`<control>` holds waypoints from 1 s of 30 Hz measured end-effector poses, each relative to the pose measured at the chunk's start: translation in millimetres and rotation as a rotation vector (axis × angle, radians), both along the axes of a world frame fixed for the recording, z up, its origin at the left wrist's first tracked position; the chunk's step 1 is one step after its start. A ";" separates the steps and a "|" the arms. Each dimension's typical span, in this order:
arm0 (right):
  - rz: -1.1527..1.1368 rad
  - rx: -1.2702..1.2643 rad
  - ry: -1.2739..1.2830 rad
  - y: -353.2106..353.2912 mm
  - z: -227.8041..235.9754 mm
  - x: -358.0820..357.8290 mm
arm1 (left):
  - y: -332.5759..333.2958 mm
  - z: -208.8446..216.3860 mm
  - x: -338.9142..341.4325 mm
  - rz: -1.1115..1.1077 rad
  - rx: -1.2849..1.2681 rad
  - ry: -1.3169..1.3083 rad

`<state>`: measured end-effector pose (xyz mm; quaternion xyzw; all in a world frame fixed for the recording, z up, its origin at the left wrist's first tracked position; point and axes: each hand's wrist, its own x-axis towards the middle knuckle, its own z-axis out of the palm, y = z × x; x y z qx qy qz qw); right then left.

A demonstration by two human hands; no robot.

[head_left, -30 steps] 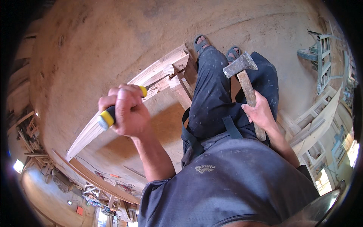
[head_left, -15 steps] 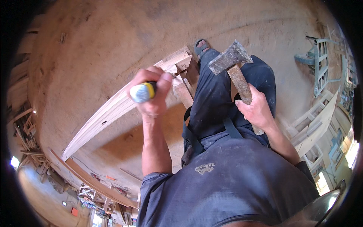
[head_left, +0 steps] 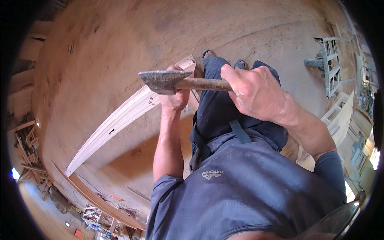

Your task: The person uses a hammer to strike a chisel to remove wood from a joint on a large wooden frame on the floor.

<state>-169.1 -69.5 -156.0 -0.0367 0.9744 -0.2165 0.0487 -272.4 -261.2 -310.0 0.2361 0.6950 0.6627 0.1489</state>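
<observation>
My right hand (head_left: 258,94) is closed round the wooden handle of a hatchet (head_left: 166,81), a worn grey steel head on a brown shaft. The handle lies nearly level, and the head is in front of my left hand (head_left: 175,102). My left fingers are wrapped round the chisel whose yellow-and-black handle showed earlier; the hatchet head now covers it. Whether the two tools touch, I cannot tell. Below the left hand runs a long pale timber (head_left: 128,108) with small dark slots along it. The chisel's tip is hidden.
My legs (head_left: 216,102) and sandalled feet stand at the timber's far end. A curved brown board (head_left: 90,195) lies at lower left, near scrap wood (head_left: 30,144). A grey frame (head_left: 332,66) stands far right, with pale panels (head_left: 340,120) nearer.
The hatchet has swung left and turned level, from above my right knee to over my left hand. My left hand has shifted slightly right, and its chisel handle is now covered.
</observation>
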 end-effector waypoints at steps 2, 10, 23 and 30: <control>-0.111 -0.095 -0.021 2.5 -4.5 15.4 | -5.6 2.0 -12.4 0.128 0.057 0.011; -0.872 -0.585 -0.301 10.1 -68.2 111.6 | 3.5 72.7 -11.4 0.075 0.174 0.097; -1.027 -0.810 -0.620 12.7 -78.2 137.5 | -37.0 16.0 -39.2 0.273 0.392 -0.122; -0.921 -0.679 -0.586 10.7 -85.1 136.3 | -28.0 25.0 -35.0 0.423 0.492 -0.196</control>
